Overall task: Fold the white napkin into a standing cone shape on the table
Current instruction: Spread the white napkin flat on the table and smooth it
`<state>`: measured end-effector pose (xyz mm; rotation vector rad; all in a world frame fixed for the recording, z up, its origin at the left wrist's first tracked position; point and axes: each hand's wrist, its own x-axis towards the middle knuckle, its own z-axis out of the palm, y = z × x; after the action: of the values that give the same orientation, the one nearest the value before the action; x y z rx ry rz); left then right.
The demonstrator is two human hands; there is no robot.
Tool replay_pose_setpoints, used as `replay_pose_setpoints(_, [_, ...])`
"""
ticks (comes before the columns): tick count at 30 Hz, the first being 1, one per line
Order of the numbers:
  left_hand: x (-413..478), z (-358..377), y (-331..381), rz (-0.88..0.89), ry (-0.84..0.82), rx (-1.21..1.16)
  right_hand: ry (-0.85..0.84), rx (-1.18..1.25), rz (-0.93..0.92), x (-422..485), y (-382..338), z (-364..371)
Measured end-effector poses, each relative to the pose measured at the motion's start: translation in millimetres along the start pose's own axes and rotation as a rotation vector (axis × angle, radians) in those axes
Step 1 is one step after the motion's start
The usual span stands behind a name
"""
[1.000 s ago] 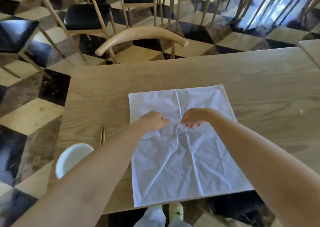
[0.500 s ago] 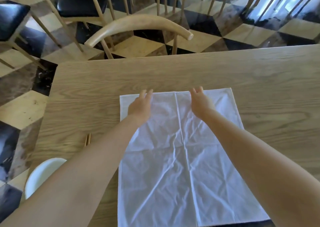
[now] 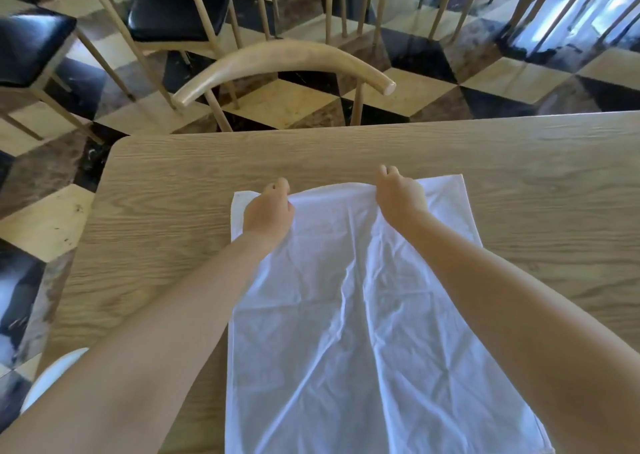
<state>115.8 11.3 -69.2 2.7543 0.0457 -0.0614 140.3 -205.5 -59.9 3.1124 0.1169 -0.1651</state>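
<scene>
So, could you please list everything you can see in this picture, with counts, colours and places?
napkin: one, white, creased, spread on the table in front of the person, far edge lifted
table: one, light wood, fills the lower frame
chair: one, pale curved wooden back, at the table's far side
other chairs: several, black seats on pale legs, farther back
floor: black, cream and brown tiles
white round object: one, lower left, mostly hidden by the arm
left hand: fingers pinching the napkin's far edge
right hand: pinching the same edge
</scene>
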Motion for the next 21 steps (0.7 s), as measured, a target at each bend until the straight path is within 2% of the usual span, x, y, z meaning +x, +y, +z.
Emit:
replay_pose_setpoints(6, [60, -5, -11, 0.044, 0.099, -0.018, 0.168, 0.135, 0.054, 52, -5, -1])
replay_pose_setpoints(11, [91, 8, -15, 0.073, 0.060, 0.018, 0.196, 0.251, 0.115, 82, -7, 13])
replay_pose_setpoints(14, [91, 21, -14, 0.082, 0.172, -0.009, 0.251, 0.263, 0.114, 87, -12, 25])
replay_pose_setpoints(17, [76, 40, -3, 0.128, 0.230, 0.048, 0.239, 0.322, -0.043, 78, -35, 37])
replay_pose_setpoints(19, [67, 54, 6, 0.117, 0.131, 0.065, 0.150, 0.352, -0.190, 66, -57, 45])
replay_pose_setpoints(21, [66, 62, 7, 0.068, 0.065, 0.096, 0.110, 0.326, -0.241, 60, -68, 53])
